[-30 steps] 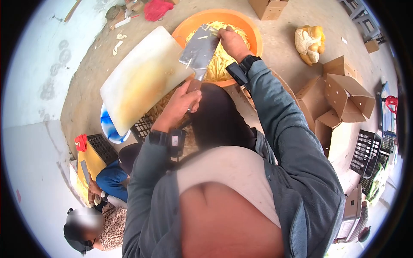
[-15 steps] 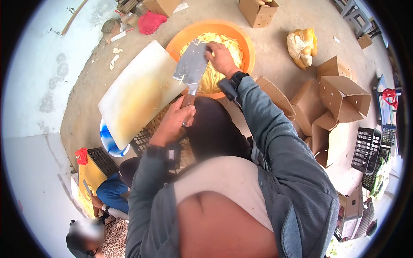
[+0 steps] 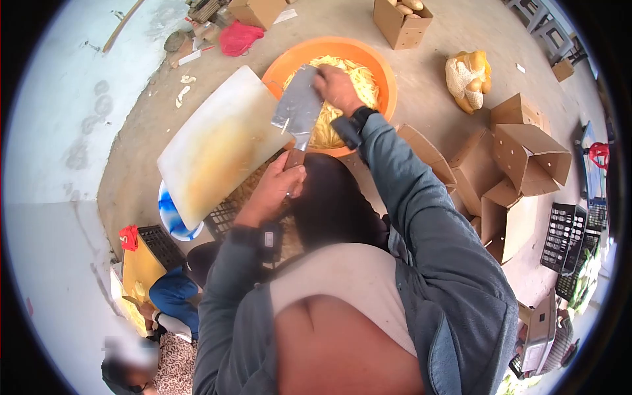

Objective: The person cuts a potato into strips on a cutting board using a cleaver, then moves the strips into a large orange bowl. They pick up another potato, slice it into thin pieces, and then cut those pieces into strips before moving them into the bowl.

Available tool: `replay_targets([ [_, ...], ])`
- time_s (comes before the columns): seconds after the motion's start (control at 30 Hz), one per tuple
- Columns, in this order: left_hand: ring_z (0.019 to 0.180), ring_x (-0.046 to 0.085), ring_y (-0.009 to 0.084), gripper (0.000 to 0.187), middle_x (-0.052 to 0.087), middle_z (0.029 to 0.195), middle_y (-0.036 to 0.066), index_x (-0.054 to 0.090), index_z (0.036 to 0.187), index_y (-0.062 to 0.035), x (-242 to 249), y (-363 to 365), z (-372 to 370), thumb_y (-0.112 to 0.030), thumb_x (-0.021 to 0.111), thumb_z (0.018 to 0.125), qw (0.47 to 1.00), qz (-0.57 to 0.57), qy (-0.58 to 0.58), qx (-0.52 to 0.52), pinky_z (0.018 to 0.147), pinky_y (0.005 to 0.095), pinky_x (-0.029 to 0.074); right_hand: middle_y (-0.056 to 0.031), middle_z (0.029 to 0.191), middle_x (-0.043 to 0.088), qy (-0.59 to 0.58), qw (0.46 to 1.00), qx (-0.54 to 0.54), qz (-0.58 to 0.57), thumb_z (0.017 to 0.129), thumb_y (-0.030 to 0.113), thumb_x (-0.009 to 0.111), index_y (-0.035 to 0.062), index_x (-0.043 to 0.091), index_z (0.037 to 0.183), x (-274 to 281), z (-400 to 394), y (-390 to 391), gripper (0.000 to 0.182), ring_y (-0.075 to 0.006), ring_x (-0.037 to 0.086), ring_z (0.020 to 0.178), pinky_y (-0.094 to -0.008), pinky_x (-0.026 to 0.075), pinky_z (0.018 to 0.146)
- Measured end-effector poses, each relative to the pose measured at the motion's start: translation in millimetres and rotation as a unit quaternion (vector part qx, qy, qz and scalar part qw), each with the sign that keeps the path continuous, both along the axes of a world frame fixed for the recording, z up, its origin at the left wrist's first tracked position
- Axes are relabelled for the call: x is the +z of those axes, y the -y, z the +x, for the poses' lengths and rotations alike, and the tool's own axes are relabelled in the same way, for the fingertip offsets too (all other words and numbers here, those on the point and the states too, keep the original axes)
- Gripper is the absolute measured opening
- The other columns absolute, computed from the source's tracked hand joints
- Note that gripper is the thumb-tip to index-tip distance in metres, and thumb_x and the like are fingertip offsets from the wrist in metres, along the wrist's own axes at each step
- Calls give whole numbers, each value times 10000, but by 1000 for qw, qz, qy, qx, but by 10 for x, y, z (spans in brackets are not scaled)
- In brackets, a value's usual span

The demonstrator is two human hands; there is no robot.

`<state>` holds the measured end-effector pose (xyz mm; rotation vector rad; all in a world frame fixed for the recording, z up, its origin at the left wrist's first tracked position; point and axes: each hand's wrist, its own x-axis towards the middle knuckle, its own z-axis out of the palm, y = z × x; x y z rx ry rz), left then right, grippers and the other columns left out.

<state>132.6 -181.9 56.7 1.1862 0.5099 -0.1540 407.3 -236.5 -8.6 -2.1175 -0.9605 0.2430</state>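
Note:
My left hand (image 3: 271, 187) is wrapped round the wooden handle of a cleaver (image 3: 297, 105). Its broad metal blade points away from me, over the left part of an orange basin (image 3: 388, 85), and a few pale bits stick to it. Curled fingers of my right hand (image 3: 339, 89) press against the blade's upper right edge; the fingertips are partly hidden. Thin pale-yellow strips (image 3: 363, 76) fill the basin beneath. Left of the blade, a large white cutting board (image 3: 217, 141) with a yellow-brown stain slants down towards the lower left.
Under the board are a blue-and-white basin (image 3: 172, 214) and a black crate (image 3: 220, 220). Cardboard boxes (image 3: 526, 158) and a net bag (image 3: 469, 79) lie at right. Another person (image 3: 174, 359) sits at lower left beside a yellow board (image 3: 139, 263). Black crates (image 3: 563, 237) stand far right.
The whole view has shifted slightly, so things appear a little lower and to the right. My right hand has shifted slightly at the blade's edge; the left keeps its hold on the cleaver.

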Motion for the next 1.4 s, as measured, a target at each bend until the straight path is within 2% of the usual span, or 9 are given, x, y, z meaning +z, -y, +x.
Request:
replay_targets([
  [0.07, 547, 486, 83, 360, 518, 787, 23, 445, 1265, -46, 38, 22, -5, -142, 552, 935, 1000, 10, 7, 0, 506, 227, 384, -251, 1199, 604, 29, 993, -104, 57, 898, 268, 576, -36, 573, 1215, -317, 188, 11, 439, -390, 559, 1143, -433, 432, 995],
  [0.13, 547, 484, 82, 353, 517, 792, 25, 445, 1264, -43, 49, 28, 7, -134, 545, 938, 1000, 23, 7, 3, 507, 228, 386, -263, 1189, 602, 75, 989, -102, 78, 903, 239, 566, -49, 570, 1215, -181, 136, 67, 425, -388, 548, 1156, -428, 420, 1015],
  [0.23, 550, 479, 80, 333, 513, 800, 27, 450, 1253, -36, 14, 26, 15, -123, 534, 942, 1000, 27, 3, 5, 510, 230, 388, -210, 1202, 608, 68, 977, 11, 202, 873, 136, 589, 5, 595, 1202, 170, -223, 188, 354, -373, 526, 1172, -414, 407, 1029],
  [0.37, 561, 470, 77, 280, 502, 798, 21, 466, 1207, -34, 10, 13, 38, -129, 529, 951, 1000, 26, 0, -3, 511, 228, 385, -111, 1170, 621, 66, 965, 171, 186, 809, 81, 671, 103, 636, 1135, 441, -756, 280, 329, -322, 537, 1113, -401, 436, 996],
  [0.47, 564, 466, 75, 268, 503, 798, 18, 474, 1200, -37, 15, 37, 33, -136, 528, 956, 1000, 24, -6, 0, 512, 224, 382, -112, 1138, 620, 84, 954, 243, 154, 808, 96, 682, 90, 651, 1105, 491, -909, 291, 299, -326, 535, 1103, -403, 452, 967],
  [0.7, 568, 461, 69, 286, 500, 798, 11, 476, 1219, -46, 14, 27, 25, -143, 532, 956, 999, 35, -8, -2, 516, 220, 380, -106, 957, 590, 108, 957, 230, 137, 800, 119, 706, 58, 661, 974, 402, -914, 188, 190, -271, 627, 845, -357, 524, 772],
  [0.9, 569, 458, 63, 282, 498, 799, 12, 476, 1209, -52, -15, -6, 33, -151, 539, 953, 1000, 19, -21, -3, 512, 211, 376, -109, 835, 589, 90, 969, 196, 125, 819, 135, 693, 46, 630, 884, 385, -968, 229, 126, -308, 614, 746, -384, 505, 685],
  [1.2, 555, 459, 69, 259, 502, 793, 18, 478, 1187, -54, -14, -10, 21, -144, 533, 950, 1000, 1, -7, 6, 506, 216, 373, -127, 798, 611, 111, 977, 140, 118, 832, 185, 673, 54, 609, 841, 272, -949, 227, 146, -349, 612, 761, -431, 498, 689],
  [1.4, 554, 473, 78, 267, 513, 789, 21, 478, 1186, -49, -2, -16, 11, -147, 536, 945, 1000, 8, 2, 3, 504, 226, 375, -180, 852, 624, 119, 987, 45, 95, 865, 204, 632, 39, 582, 867, -139, -358, 205, 173, -380, 615, 809, -451, 502, 718],
])
